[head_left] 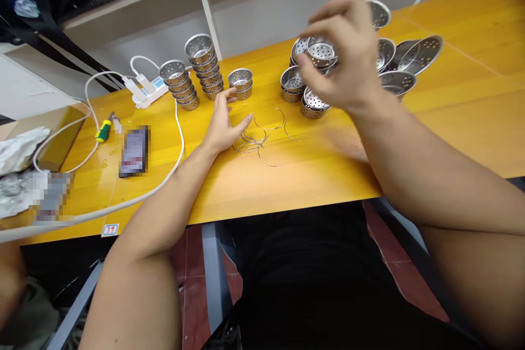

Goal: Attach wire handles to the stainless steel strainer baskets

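My left hand (pixel 223 123) rests low over the table, its thumb and fingers apart, with nothing visible in it. Its fingertips are at the front of a short stack of perforated metal cups (pixel 241 79); whether they touch is unclear. By its thumb lie several thin curved metal wires (pixel 262 145), loosely piled. My right hand (pixel 346 57) is raised, fingers curved and apart from the thumb, and no object shows in it. Behind and below it is a cluster of perforated metal cups (pixel 314 101), partly hidden by the hand. More such cups (pixel 424 54) lie tilted to its right.
Two taller cup stacks (pixel 199 49) (pixel 173 72) stand at the back left. Beside them are a white power strip (pixel 151 93) and its cable (pixel 179 136). Further left are a green-and-yellow screwdriver (pixel 104 129), a phone (pixel 134 151) and a cardboard box (pixel 61 136). Shelving (pixel 254 11) borders the yellow table (pixel 295 180).
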Motion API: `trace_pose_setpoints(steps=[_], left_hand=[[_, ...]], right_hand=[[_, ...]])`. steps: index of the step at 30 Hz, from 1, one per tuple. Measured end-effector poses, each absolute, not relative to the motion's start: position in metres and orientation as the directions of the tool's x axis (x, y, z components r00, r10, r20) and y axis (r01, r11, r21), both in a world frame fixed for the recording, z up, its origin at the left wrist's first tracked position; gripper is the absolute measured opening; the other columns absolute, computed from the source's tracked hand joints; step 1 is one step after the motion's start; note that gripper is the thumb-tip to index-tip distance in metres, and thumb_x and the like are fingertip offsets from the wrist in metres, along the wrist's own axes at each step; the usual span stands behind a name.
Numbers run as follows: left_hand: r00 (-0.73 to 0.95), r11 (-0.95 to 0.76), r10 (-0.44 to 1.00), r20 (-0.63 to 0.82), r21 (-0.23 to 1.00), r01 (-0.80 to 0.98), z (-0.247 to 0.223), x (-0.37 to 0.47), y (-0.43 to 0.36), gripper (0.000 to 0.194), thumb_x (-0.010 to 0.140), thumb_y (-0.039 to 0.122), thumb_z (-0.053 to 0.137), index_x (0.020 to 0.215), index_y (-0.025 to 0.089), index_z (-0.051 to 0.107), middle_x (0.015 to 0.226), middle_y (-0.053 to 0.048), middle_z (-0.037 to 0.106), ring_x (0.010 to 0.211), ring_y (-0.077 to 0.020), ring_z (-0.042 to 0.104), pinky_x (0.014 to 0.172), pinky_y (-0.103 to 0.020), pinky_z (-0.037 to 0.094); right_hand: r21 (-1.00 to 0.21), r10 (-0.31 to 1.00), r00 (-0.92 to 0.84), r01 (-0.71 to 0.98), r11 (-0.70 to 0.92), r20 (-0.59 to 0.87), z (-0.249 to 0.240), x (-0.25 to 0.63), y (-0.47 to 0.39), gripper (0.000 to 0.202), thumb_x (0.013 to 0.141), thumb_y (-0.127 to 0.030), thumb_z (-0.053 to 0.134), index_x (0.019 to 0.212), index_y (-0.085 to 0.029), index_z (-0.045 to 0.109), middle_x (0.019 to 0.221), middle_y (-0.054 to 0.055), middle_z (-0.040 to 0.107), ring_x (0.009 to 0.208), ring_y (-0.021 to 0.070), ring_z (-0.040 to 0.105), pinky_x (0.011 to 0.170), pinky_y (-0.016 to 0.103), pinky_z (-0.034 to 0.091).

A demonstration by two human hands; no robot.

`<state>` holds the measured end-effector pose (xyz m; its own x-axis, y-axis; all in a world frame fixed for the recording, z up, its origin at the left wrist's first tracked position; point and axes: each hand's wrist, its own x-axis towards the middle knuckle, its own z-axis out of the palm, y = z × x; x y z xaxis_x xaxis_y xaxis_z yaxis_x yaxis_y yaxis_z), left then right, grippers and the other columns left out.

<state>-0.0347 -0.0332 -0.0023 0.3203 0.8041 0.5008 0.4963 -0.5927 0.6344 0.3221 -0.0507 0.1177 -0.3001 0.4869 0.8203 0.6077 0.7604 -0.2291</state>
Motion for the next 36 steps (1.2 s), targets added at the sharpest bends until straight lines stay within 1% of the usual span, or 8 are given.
trace_pose_setpoints(steps=[4, 10, 16, 21, 24, 28, 31, 36], left_hand=[[0.226, -0.547, 0.827, 0.514, 0.648, 0.529, -0.01, -0.044, -0.023, 0.11, 0.094, 0.095, 0.09, 0.173, 0.034, 0.041, 0.186, -0.021, 0.049, 0.171, -0.0451, 0.061, 0.145, -0.071, 0.055], [0.211, -0.506, 0.855, 0.474, 0.673, 0.539, -0.018, -0.048, -0.016, 0.11, 0.094, 0.079, 0.098, 0.173, 0.029, 0.039, 0.188, -0.025, 0.045, 0.176, -0.0467, 0.057, 0.152, -0.075, 0.047], [0.321, -0.563, 0.826, 0.464, 0.643, 0.518, -0.012, -0.047, -0.02, 0.113, 0.095, 0.091, 0.091, 0.177, 0.031, 0.042, 0.2, -0.024, 0.034, 0.188, -0.0473, 0.045, 0.156, -0.073, 0.044], [0.339, -0.566, 0.824, 0.455, 0.63, 0.532, -0.011, -0.045, -0.021, 0.116, 0.094, 0.097, 0.085, 0.178, 0.029, 0.044, 0.202, -0.026, 0.032, 0.191, -0.0492, 0.042, 0.156, -0.071, 0.045], [0.348, -0.575, 0.818, 0.458, 0.625, 0.528, -0.013, -0.044, -0.019, 0.117, 0.093, 0.099, 0.085, 0.178, 0.029, 0.044, 0.201, -0.026, 0.032, 0.192, -0.0495, 0.041, 0.156, -0.071, 0.044], [0.346, -0.573, 0.819, 0.457, 0.63, 0.524, -0.011, -0.044, -0.02, 0.117, 0.094, 0.098, 0.084, 0.178, 0.028, 0.042, 0.201, -0.027, 0.032, 0.192, -0.0497, 0.04, 0.158, -0.072, 0.043], [0.342, -0.569, 0.822, 0.454, 0.639, 0.518, -0.01, -0.046, -0.02, 0.115, 0.094, 0.094, 0.087, 0.176, 0.029, 0.042, 0.201, -0.026, 0.032, 0.192, -0.0496, 0.04, 0.157, -0.073, 0.043], [0.312, -0.528, 0.849, 0.426, 0.673, 0.518, -0.013, -0.048, -0.018, 0.113, 0.093, 0.086, 0.094, 0.175, 0.029, 0.042, 0.199, -0.025, 0.033, 0.187, -0.0485, 0.046, 0.158, -0.072, 0.042]], right_hand=[[-0.386, 0.588, -0.539, 0.448, 0.806, 0.603, 0.087, 0.273, -0.057, 0.07, 0.111, -0.065, 0.073, 0.174, -0.034, 0.07, 0.176, 0.017, 0.068, 0.167, 0.0541, 0.064, 0.142, 0.084, 0.051], [-0.506, 0.667, -0.601, 0.447, 0.738, 0.441, 0.033, 0.241, -0.026, 0.1, 0.109, -0.043, 0.078, 0.2, -0.03, 0.039, 0.204, 0.014, 0.044, 0.189, 0.0458, 0.045, 0.157, 0.078, 0.04], [-0.518, 0.686, -0.603, 0.466, 0.717, 0.407, 0.022, 0.242, -0.012, 0.1, 0.107, -0.044, 0.081, 0.198, -0.023, 0.046, 0.208, 0.016, 0.038, 0.192, 0.0464, 0.041, 0.159, 0.074, 0.035], [-0.55, 0.684, -0.61, 0.437, 0.712, 0.4, 0.023, 0.241, -0.01, 0.115, 0.105, -0.051, 0.081, 0.205, -0.03, 0.028, 0.214, 0.012, 0.02, 0.194, 0.0477, 0.035, 0.155, 0.077, 0.038], [-0.515, 0.664, -0.65, 0.452, 0.728, 0.369, 0.022, 0.24, -0.006, 0.113, 0.106, -0.056, 0.079, 0.203, -0.024, 0.032, 0.207, 0.019, 0.038, 0.191, 0.0521, 0.04, 0.155, 0.082, 0.034], [-0.461, 0.684, -0.636, 0.517, 0.721, 0.357, 0.02, 0.24, -0.006, 0.1, 0.107, -0.055, 0.076, 0.195, -0.02, 0.046, 0.185, 0.025, 0.064, 0.168, 0.054, 0.065, 0.145, 0.08, 0.05], [-0.477, 0.694, -0.607, 0.513, 0.714, 0.387, 0.018, 0.239, -0.009, 0.096, 0.106, -0.052, 0.077, 0.194, -0.024, 0.048, 0.19, 0.024, 0.055, 0.17, 0.0512, 0.065, 0.148, 0.074, 0.051], [-0.514, 0.735, -0.55, 0.531, 0.674, 0.396, 0.016, 0.239, -0.01, 0.101, 0.106, -0.047, 0.076, 0.197, -0.022, 0.041, 0.205, 0.024, 0.034, 0.181, 0.0535, 0.055, 0.151, 0.077, 0.047]])
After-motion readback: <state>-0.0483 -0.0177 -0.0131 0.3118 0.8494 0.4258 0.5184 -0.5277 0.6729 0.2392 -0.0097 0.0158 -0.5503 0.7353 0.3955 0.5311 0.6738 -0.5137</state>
